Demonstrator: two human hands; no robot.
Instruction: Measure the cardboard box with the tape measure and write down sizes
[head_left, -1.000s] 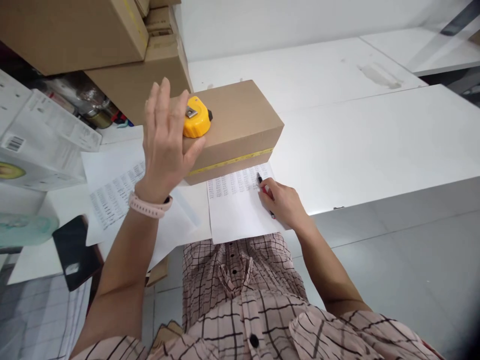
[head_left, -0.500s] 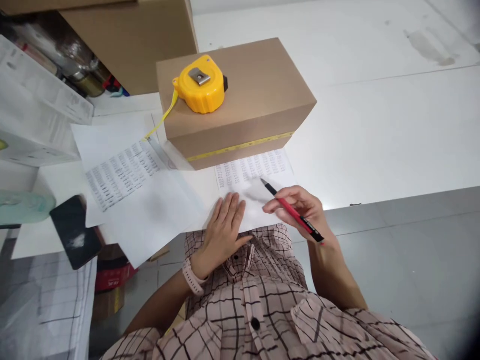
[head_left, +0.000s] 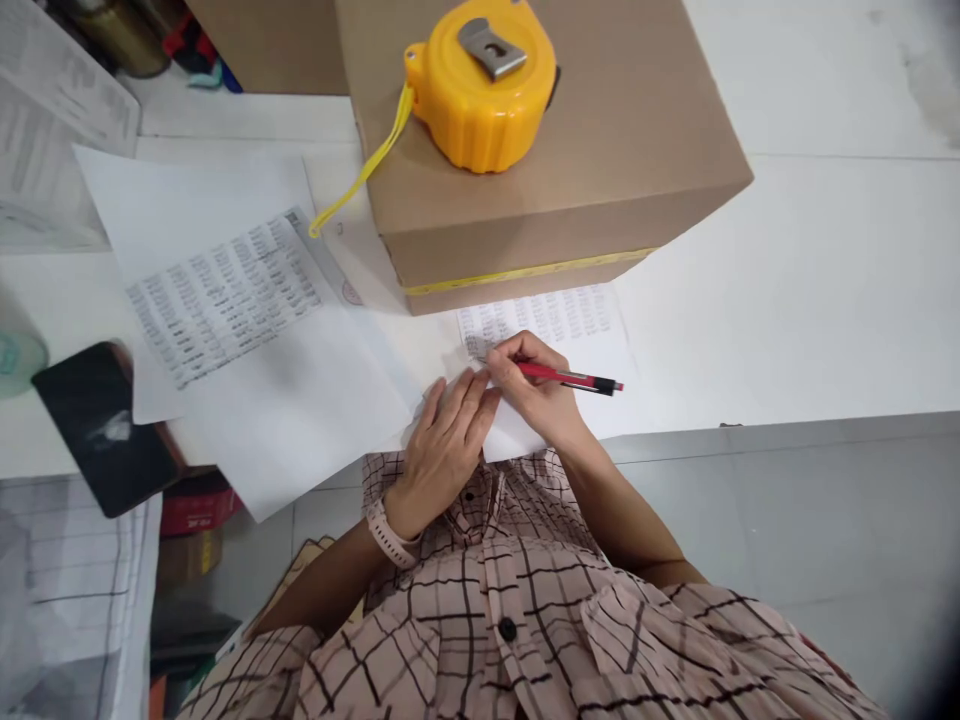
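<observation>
While the left hand (head_left: 442, 450) lies flat at the near edge of the tabletop (head_left: 825, 310), fingers close together and holding nothing, its fingertips cover the left side of the printed sheet (head_left: 555, 312). The right hand (head_left: 525, 385) has come in beside it, its grip pinched around a red pen (head_left: 566, 376); half a second ago the pen was raised clear of the sheet, and now its writing end is down by the lower printed rows, so writing seems to be the step in hand. Whether the tip touches is too small to tell. Toward the near left, loose papers (head_left: 292, 420) and a phone (head_left: 94, 440) overhang the same edge. Behind the sheet stands a box (head_left: 585, 140), and the tape measure (head_left: 487, 115), under the left hand a second ago, rests alone on its top, apparently set aside for now.
</observation>
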